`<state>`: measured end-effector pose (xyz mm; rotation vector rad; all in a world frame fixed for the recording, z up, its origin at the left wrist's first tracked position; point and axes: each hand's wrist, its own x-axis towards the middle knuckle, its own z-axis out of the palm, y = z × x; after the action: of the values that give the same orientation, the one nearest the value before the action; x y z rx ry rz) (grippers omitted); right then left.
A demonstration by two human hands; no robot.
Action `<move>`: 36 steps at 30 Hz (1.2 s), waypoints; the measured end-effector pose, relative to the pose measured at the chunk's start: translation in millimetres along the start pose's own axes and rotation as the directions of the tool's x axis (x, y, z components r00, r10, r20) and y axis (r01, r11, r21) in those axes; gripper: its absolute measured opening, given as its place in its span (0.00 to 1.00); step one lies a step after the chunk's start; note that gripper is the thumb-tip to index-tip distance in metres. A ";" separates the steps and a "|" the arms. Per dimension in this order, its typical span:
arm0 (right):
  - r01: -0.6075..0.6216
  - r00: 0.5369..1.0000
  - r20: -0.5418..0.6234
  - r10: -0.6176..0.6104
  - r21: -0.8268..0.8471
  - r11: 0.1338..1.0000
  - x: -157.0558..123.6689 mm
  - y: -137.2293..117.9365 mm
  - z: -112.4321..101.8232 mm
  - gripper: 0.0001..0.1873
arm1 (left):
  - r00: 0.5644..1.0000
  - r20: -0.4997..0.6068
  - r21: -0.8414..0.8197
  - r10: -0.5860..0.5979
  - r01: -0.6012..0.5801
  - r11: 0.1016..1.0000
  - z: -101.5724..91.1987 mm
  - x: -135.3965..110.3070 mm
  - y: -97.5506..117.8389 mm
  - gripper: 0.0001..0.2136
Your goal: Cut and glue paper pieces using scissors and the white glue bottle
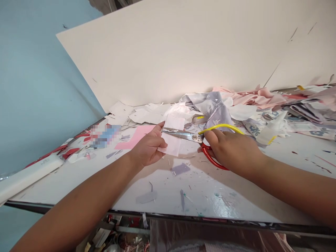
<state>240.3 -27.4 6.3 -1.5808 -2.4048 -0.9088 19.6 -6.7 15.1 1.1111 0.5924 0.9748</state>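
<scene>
My left hand (147, 147) pinches a small white piece of fabric (173, 138) and holds it up just above the white table (183, 189). My right hand (231, 148) grips scissors (183, 134) with one yellow and one red handle loop. The steel blades point left and close across the middle of the white piece, next to my left fingertips.
A heap of grey, pink and patterned fabric scraps (223, 105) lies behind the hands. White offcuts (136, 113) and a pink piece (136, 137) lie at the left. A large cream board (196, 45) leans at the back. A white roll (28, 175) lies at the table's left edge.
</scene>
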 end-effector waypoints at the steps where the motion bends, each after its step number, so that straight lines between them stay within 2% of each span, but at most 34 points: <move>1: 0.002 1.000 -0.005 -0.002 -0.006 1.000 -0.4 -0.5 -0.2 0.10 | 1.000 0.001 -0.009 0.000 0.000 1.000 0.3 0.1 -0.1 0.36; 14: 0.065 0.997 0.033 -0.064 -0.020 0.998 -4.2 0.1 5.9 0.10 | 0.997 -0.071 0.039 -0.032 0.035 0.999 -8.1 -0.2 -3.3 0.39; 19: 0.103 0.994 -0.019 -0.103 -0.019 0.995 -2.4 2.7 10.1 0.08 | 0.994 -0.099 -0.006 -0.050 0.049 0.999 -6.5 3.0 -3.7 0.39; 23: 0.156 0.985 -0.071 -0.156 -0.014 0.988 -1.1 3.5 11.2 0.05 | 0.995 -0.098 -0.028 -0.021 0.018 0.999 -2.6 4.1 -2.0 0.39; 29: 0.163 0.986 -0.045 -0.160 0.050 0.985 1.6 6.9 8.0 0.08 | 0.995 -0.087 -0.014 0.044 -0.045 0.999 -4.1 4.5 -0.4 0.36; 33: 0.116 0.993 0.013 -0.118 0.125 0.985 4.4 11.9 5.0 0.09 | 0.983 -0.148 0.062 0.106 -0.097 0.993 -15.2 6.7 2.7 0.33; 36: -0.049 0.997 0.063 0.036 0.230 0.972 7.3 15.6 6.3 0.14 | 0.975 -0.194 0.136 0.103 -0.077 0.988 -22.5 8.1 6.4 0.31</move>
<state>251.9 -13.9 10.6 -1.5835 -2.4017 -0.5576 3.1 11.7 13.4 1.1686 0.7824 1.1498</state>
